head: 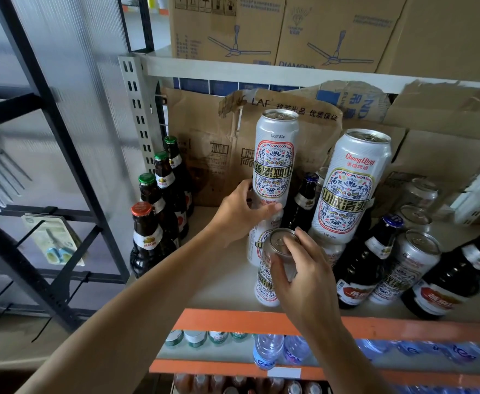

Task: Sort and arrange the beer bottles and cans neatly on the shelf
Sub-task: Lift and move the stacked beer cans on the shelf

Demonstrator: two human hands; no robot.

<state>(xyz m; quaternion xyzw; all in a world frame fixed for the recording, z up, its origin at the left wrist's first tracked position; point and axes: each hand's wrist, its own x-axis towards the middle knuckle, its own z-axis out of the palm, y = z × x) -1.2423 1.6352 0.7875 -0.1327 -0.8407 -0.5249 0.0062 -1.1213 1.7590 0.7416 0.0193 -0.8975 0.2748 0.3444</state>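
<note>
Grips with the left hand [240,213] the lower end of an upside-down can [274,155], fingers [268,208] curled round it, well behind the orange shelf edge [403,327]. Clasps with the right hand [304,271] the front can [266,285] just behind that edge, fingertips [300,234] bent over its lid.

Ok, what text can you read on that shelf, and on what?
"Chong Qing": right can
"山城清爽": same can; upside down on left can
"LAF", "优质保证": cardboard
"DIAMON", cut off: top box
Front can, bottles: too blurred.
</note>
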